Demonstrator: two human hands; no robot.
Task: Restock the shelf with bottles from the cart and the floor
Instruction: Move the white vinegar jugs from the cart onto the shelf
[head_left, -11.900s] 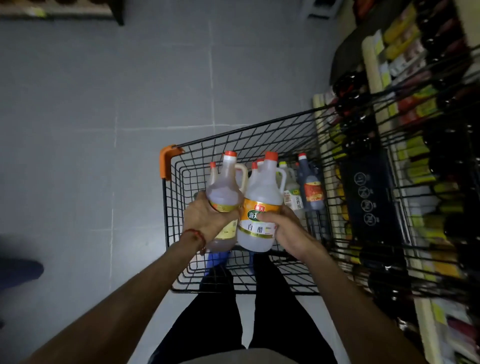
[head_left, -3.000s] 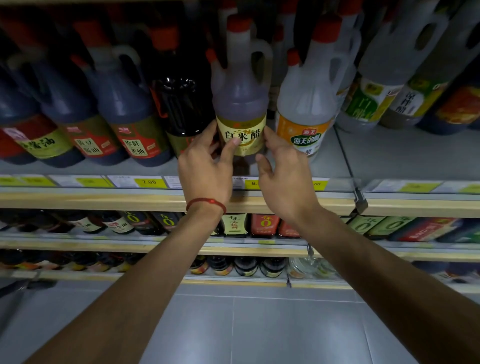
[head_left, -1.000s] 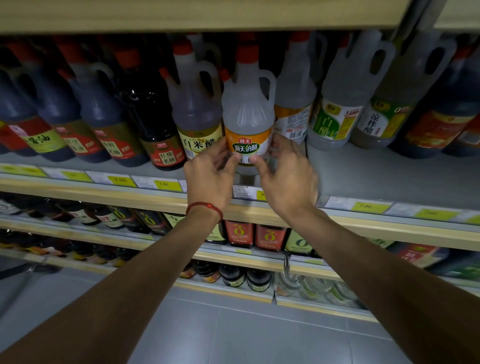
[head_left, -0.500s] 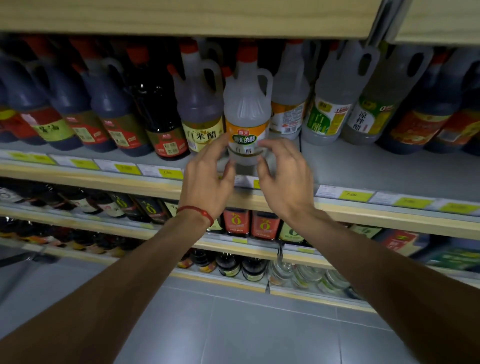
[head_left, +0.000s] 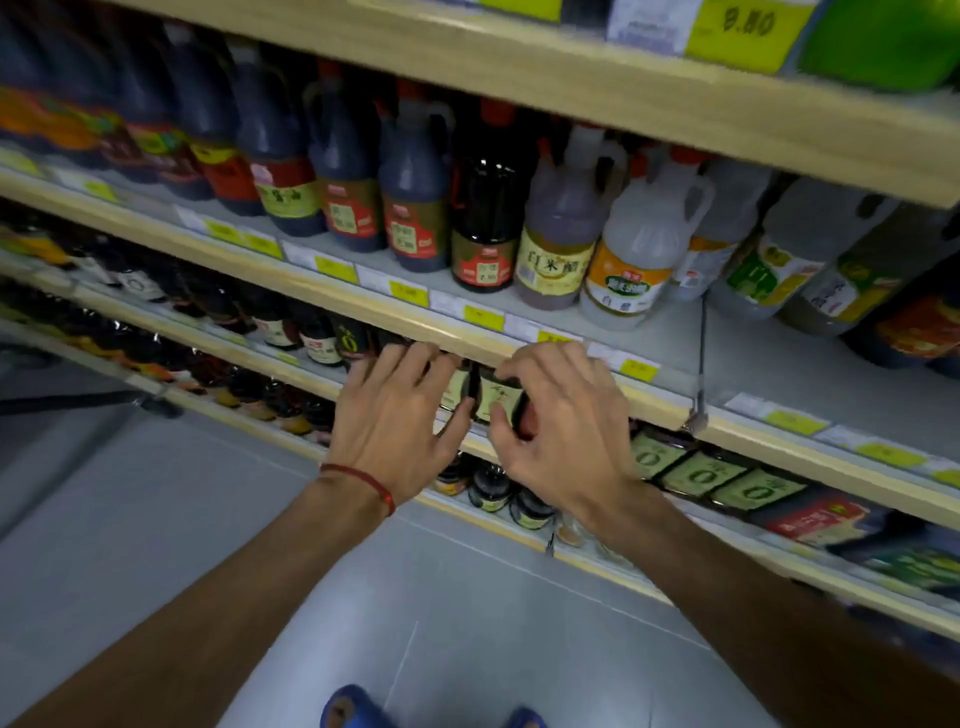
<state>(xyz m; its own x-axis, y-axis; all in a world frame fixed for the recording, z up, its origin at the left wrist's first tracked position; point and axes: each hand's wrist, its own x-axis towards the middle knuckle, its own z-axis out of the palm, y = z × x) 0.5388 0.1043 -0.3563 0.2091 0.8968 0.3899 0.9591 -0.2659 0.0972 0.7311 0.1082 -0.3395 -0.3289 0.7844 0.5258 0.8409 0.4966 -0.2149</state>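
Observation:
Two pale vinegar jugs stand side by side on the grey shelf (head_left: 748, 358): the yellow-labelled rice vinegar jug (head_left: 558, 244) and the white vinegar jug (head_left: 636, 254) with an orange and green label. Both hands hang in front of the shelf below, apart from the jugs. My left hand (head_left: 395, 426) has its fingers spread and holds nothing. My right hand (head_left: 561, 431) has loosely curled fingers and holds nothing. The cart is out of view.
Dark soy sauce jugs (head_left: 343, 192) fill the shelf to the left, more pale jugs (head_left: 779, 260) to the right. Small dark bottles (head_left: 493, 397) line the lower shelves. A wooden upper shelf edge (head_left: 623, 93) overhangs. Grey tiled floor (head_left: 156, 519) lies below.
Both hands let go of the white vinegar jug and dropped back from the shelf. The view tilted and swung left.

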